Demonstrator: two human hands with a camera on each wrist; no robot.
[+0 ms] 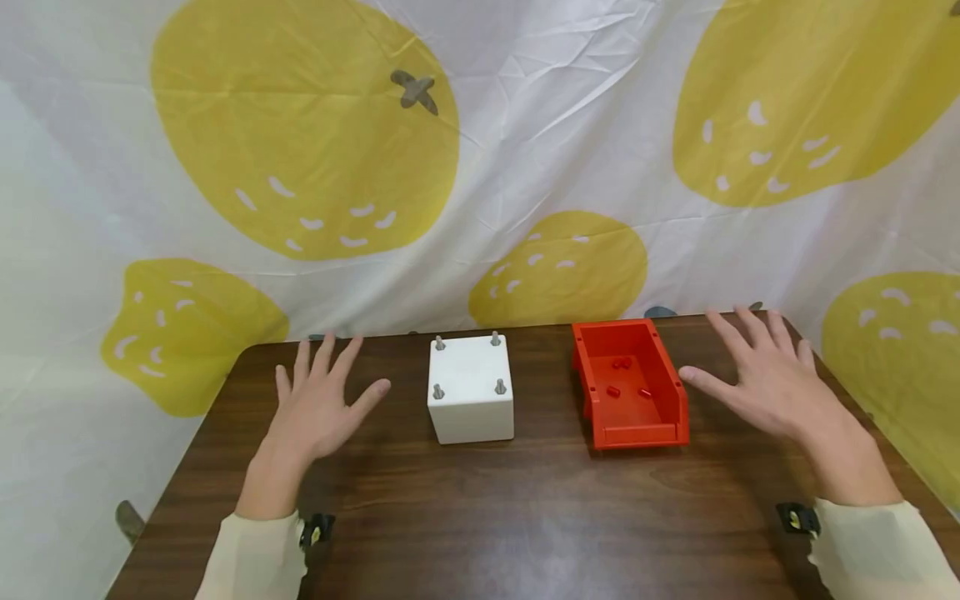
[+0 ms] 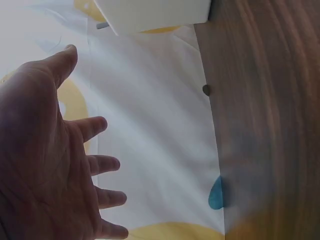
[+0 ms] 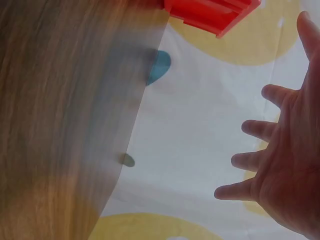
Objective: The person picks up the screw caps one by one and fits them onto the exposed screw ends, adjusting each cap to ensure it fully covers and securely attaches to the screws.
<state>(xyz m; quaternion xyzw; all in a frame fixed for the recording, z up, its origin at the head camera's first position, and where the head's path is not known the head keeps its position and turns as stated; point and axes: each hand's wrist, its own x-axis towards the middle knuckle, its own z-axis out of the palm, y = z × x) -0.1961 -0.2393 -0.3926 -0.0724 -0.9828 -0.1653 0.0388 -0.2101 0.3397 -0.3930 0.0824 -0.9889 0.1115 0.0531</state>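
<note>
In the head view my left hand (image 1: pixel 318 412) is held over the left of the table, fingers spread and holding nothing. To its right stands a white block (image 1: pixel 471 375) with a metal bolt upright at each top corner, such as the front-left bolt (image 1: pixel 438 391). Farther right is a red open-front bin (image 1: pixel 639 435) with several small red pieces (image 1: pixel 613 391) lying inside. My right hand (image 1: pixel 776 379), fingers spread too, hovers just right of the bin, also with nothing in it. The left wrist view catches the block's edge (image 2: pixel 155 15); the right wrist view catches the bin's side (image 3: pixel 212 15).
The dark wood table (image 1: pixel 525 517) has rounded back corners. Right behind it hangs a white cloth (image 1: pixel 525 150) printed with yellow fruit, which also runs along both sides. A small dark camera mount (image 1: pixel 318 529) sits at the left wrist, another mount (image 1: pixel 798 518) at the right.
</note>
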